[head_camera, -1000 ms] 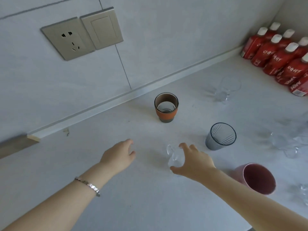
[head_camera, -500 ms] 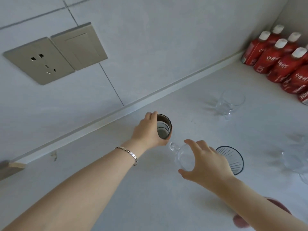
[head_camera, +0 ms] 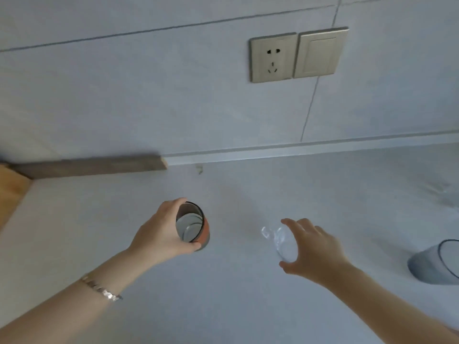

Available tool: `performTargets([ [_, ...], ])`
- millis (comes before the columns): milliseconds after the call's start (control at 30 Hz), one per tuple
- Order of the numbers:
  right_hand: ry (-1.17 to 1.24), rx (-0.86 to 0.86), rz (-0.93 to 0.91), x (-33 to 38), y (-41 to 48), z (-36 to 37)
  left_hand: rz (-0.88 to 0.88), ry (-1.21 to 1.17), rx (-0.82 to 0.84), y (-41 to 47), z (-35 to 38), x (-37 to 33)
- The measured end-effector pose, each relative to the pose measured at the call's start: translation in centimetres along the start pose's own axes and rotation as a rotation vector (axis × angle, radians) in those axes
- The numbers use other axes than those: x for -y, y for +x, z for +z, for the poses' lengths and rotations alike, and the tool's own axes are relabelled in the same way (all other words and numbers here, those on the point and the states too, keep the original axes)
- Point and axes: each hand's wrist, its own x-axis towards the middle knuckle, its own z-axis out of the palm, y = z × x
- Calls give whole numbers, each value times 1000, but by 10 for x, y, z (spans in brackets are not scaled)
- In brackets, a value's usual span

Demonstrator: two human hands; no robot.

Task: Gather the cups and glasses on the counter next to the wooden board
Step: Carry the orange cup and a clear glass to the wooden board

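Orange-banded cup (head_camera: 198,232) and clear glass (head_camera: 282,242) now carried toward wooden board (head_camera: 12,194).

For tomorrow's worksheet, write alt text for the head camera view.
The left hand grips an orange-banded cup and the right hand a clear glass above a pale counter; a wooden board lies far left.

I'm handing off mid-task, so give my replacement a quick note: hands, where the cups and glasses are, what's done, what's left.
Left hand: gripping the orange-banded cup with dark rim.
Right hand: holding the small clear glass mug from above.
Wooden board: far left edge of the pale counter.
Smoky grey glass tumbler: standing at the far right, untouched.
Done: nothing set beside the board yet.
Left: place both held pieces by the board, then fetch the tumbler; anything further right is out of view.
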Motion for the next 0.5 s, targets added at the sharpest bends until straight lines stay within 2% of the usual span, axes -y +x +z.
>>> performTargets([
  [200,-36,31,-118,137,21,32,-198,-62,-99,-25,-66,156],
  [500,15,37,-104,355,71,88,-259,-44,-189,7,-157,354],
])
